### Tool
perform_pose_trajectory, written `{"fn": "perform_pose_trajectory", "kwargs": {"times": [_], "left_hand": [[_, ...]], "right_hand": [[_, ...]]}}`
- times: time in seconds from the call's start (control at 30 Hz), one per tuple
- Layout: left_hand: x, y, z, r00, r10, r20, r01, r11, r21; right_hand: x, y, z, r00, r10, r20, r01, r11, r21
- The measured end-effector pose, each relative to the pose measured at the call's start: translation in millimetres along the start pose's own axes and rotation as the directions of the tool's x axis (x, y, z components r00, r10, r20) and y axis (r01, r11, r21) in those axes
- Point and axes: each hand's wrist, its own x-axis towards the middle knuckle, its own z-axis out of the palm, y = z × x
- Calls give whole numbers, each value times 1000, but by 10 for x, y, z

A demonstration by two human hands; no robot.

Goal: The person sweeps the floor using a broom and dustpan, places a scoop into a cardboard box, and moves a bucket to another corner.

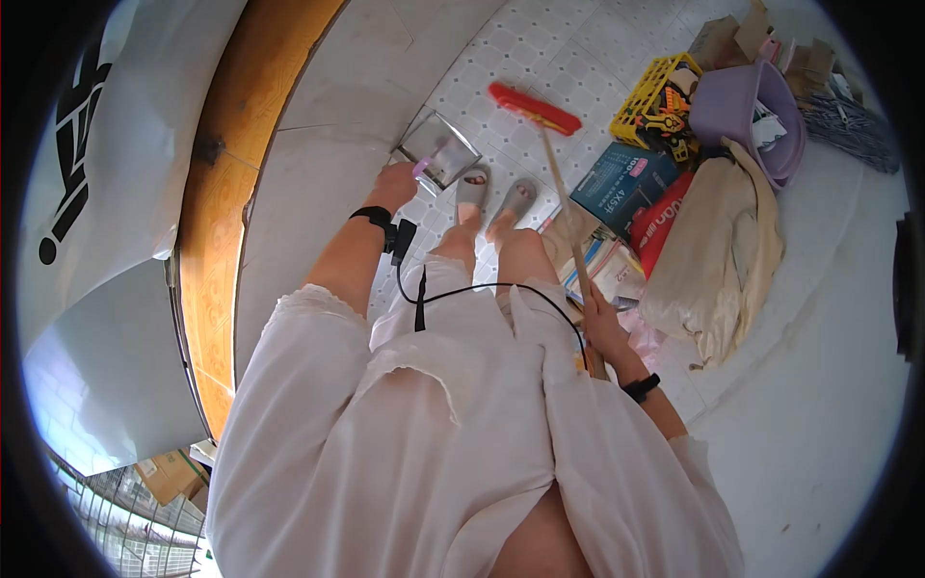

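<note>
Red-headed, the broom [535,108] slants over the patterned tile floor [453,96], its pale handle wrapped by the curled fingers of the right hand [602,326]. The left hand [393,187] is closed at the near side of a dustpan [416,138], its exact grip unclear; the pale contents are too blurred to name. Toward the floor's right side, a yellow lattice crate [631,101] holds orange-and-black items beside a tilted purple tub [721,104] containing something white. Nearer lie a teal carton [621,183] and a beige sack [718,250].
</note>
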Motion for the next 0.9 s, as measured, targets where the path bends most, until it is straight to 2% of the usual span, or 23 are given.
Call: {"fn": "perform_pose_trajectory", "kwargs": {"times": [0.07,0.1,0.17,0.2,0.27,0.37,0.43,0.5,0.57,0.63,0.67,0.73,0.77,0.8,0.83,0.87,0.9], "left_hand": [[32,-57,89,1000,6,-2,-6,1000,13],[19,-38,57,1000,17,-2,-17,1000,17],[-38,67,-26,997,-78,15,78,997,-14],[-39,98,-63,998,-69,14,69,998,-13],[-75,98,-107,989,-138,57,136,990,35],[-206,18,-79,997,-73,9,73,997,14],[-232,-56,15,996,-86,39,84,995,46],[-421,-65,77,994,-112,-5,112,993,19],[-577,-83,171,995,-97,-33,98,995,31],[-752,-115,247,995,-74,-64,77,996,50],[-836,-147,274,996,-55,-68,55,998,1],[-1020,-130,326,996,-29,-82,25,998,-52],[-1123,-112,331,995,-48,-86,40,996,-84],[-1226,-88,324,994,-68,-90,57,991,-117],[-1296,-67,330,994,-61,-95,49,991,-121],[-1368,-53,350,989,-52,-135,44,997,-58],[-1445,-60,397,985,-41,-167,42,999,4]], "right_hand": [[-451,-115,-82,975,108,194,-140,976,165],[-561,-184,-165,977,107,187,-140,975,174],[-733,-216,-377,900,199,388,-304,924,230],[-779,-171,-453,904,127,409,-211,963,167],[-962,-266,-530,922,131,363,-198,968,153],[-1120,-214,-587,954,137,268,-181,972,147],[-1047,-139,-569,992,60,112,-70,994,88],[-698,225,-461,1000,-1,3,1,990,139],[-433,322,-293,990,-27,-138,39,995,88],[25,779,-65,950,-126,-285,145,988,47],[88,909,38,948,-127,-291,150,987,58],[145,1097,245,983,41,-179,21,944,329],[81,1226,397,981,41,-188,24,943,333],[-47,1373,574,986,95,-136,-30,909,416],[-185,1449,678,987,139,-81,-82,868,490],[-298,1532,699,987,133,-88,-74,870,487],[-511,1532,689,988,152,-4,-120,797,592]]}}
